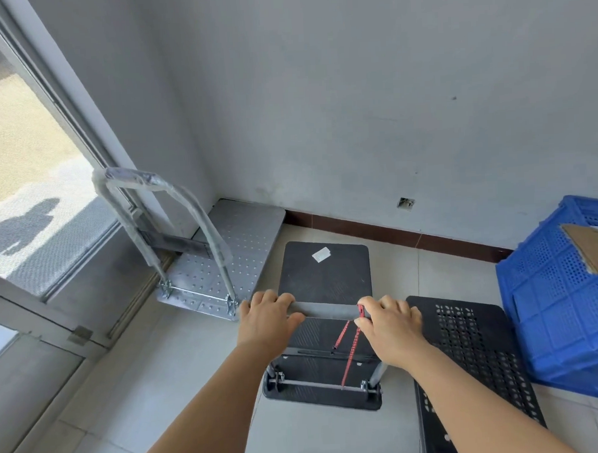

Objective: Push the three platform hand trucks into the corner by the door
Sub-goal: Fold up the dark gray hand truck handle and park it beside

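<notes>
A silver platform hand truck stands in the corner beside the glass door, its wrapped handle upright. A black hand truck with a white sticker sits just right of it. My left hand and my right hand both grip its grey handle bar. A red cord hangs from the bar by my right hand. A third truck, a black perforated platform, lies on the floor to the right, under my right forearm.
A blue plastic crate holding cardboard stands at the right, against the perforated platform. The glass door and its frame run along the left. A grey wall with a dark skirting board closes the far side. The floor is tiled.
</notes>
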A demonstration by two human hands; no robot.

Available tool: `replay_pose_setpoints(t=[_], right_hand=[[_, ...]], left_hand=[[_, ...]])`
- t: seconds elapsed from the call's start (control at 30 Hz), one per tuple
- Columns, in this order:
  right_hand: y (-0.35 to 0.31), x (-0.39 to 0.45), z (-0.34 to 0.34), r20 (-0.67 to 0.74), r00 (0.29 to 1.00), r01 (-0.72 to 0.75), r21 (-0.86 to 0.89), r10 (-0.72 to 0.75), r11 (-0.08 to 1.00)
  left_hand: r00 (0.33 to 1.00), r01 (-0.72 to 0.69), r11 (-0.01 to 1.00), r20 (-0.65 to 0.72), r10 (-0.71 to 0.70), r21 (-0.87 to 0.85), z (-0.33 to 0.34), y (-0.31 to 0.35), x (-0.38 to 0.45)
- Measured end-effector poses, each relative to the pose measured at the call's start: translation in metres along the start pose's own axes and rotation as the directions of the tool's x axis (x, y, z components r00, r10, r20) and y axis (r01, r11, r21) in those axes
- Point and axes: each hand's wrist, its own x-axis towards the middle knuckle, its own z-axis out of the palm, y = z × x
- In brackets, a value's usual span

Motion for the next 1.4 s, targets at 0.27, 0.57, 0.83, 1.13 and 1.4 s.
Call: replay_pose_setpoints(t=[0.27, 0.57, 0.83, 1.13, 1.4], right_hand=[[-0.034, 0.063, -0.010, 0.022, 0.998, -0.057, -0.008, 0.057, 0.998], [-0.059, 0.115, -0.023, 0.014, 0.996, -0.088, 0.019, 0.088, 0.996], [-0.080, 0.158, -0.044, -0.008, 0.997, -0.075, 0.075, 0.076, 0.994], [-0.113, 0.202, -0.048, -0.041, 0.997, -0.060, 0.136, 0.067, 0.989], [-0.121, 0.228, -0.043, -0.098, 0.994, -0.023, 0.169, 0.040, 0.985]], left_hand=[[1.000, -0.009, 1.000, 0.018, 0.010, -0.020, -0.022, -0.032, 0.063], [0.999, -0.029, 0.999, 0.041, 0.029, -0.016, -0.042, -0.058, 0.122], [0.997, -0.052, 0.999, 0.062, 0.052, 0.008, -0.065, -0.075, 0.177], [0.994, -0.033, 0.999, 0.109, 0.028, 0.042, -0.086, -0.107, 0.228], [0.993, -0.024, 0.999, 0.114, 0.020, 0.032, -0.094, -0.119, 0.253]])
